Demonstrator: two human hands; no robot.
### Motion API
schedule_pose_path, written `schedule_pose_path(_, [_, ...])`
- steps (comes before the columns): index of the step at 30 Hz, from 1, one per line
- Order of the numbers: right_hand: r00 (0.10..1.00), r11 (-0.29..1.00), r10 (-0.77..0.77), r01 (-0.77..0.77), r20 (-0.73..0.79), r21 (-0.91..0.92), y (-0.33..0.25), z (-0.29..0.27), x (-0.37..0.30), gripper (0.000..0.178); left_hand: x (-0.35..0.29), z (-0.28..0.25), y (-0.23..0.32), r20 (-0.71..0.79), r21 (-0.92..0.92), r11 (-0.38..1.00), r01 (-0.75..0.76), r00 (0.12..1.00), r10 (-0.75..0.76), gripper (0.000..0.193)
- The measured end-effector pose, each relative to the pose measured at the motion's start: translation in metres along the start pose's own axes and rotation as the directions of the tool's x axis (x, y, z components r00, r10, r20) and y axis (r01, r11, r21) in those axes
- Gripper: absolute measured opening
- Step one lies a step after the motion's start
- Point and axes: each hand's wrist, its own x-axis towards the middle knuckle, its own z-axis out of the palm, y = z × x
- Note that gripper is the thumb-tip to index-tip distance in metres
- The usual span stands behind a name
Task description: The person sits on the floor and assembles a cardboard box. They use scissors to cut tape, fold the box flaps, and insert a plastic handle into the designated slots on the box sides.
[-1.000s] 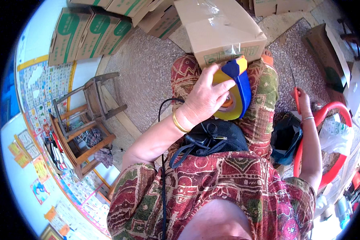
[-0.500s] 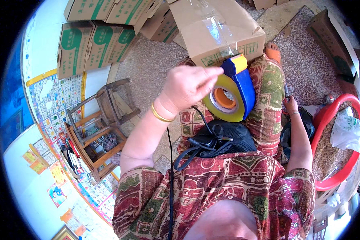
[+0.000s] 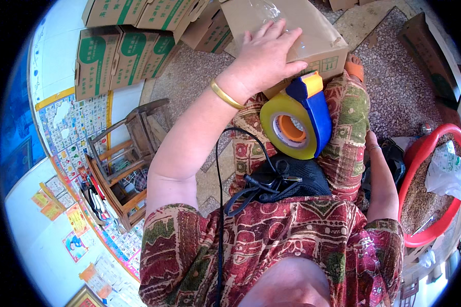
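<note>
My left hand point(image 3: 269, 59), a gold bangle on its wrist, lies open with its fingers spread on the taped top of a cardboard box point(image 3: 312, 38). In my lap, between my thighs, a blue tape dispenser point(image 3: 323, 120) stands upright. It carries a wide yellowish roll of tape point(image 3: 271, 120) on an orange hub and has a yellow top piece. My right hand point(image 3: 372, 139) hangs low beside my right thigh, near a dark bag point(image 3: 393, 161). The leg hides its fingers, so what it holds, if anything, does not show.
A red tub point(image 3: 405, 204) of brown grainy material, with a white plastic bag point(image 3: 448, 169) on top, stands at my right. Cardboard boxes point(image 3: 95, 61) are stacked far left. A wooden chair point(image 3: 138, 135) stands left. Another carton point(image 3: 425, 56) lies far right.
My left hand has gone from a pinch above the tape dispenser to lying flat on the box. My right hand has slipped lower behind the thigh, hiding its fingers and the small metallic thing near them.
</note>
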Motion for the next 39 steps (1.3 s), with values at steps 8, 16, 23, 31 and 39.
schedule_pose_path(8, [0.968, 0.917, 0.251, -0.227, -0.030, 0.328, -0.013, 0.013, -0.010, 0.035, 0.009, 0.010, 0.016, -0.033, 0.072, 0.997, 0.027, 0.999, -0.025, 0.074])
schedule_pose_path(16, [0.968, 0.935, 0.239, -0.249, 0.070, 0.252, -0.068, -0.044, -0.032, 0.038, 0.015, -0.003, -0.011, 0.071, -0.170, 0.985, 0.018, 0.997, -0.006, 0.095])
schedule_pose_path(23, [0.960, 0.908, 0.275, -0.275, 0.045, 0.317, -0.045, -0.018, -0.034, 0.037, 0.021, -0.002, 0.015, 0.032, -0.019, 0.998, 0.066, 0.997, -0.065, 0.072])
schedule_pose_path(31, [0.920, 0.900, 0.391, -0.376, -0.029, 0.219, -0.114, -0.074, -0.051, 0.037, 0.022, 0.004, 0.018, -0.098, 0.090, 0.993, 0.080, 0.993, -0.071, 0.076])
schedule_pose_path(39, [0.981, 0.980, 0.190, -0.187, 0.041, -0.074, -0.092, -0.048, -0.039, 0.028, 0.022, -0.002, 0.031, -0.282, 0.166, 0.984, -0.070, 0.953, 0.115, 0.057])
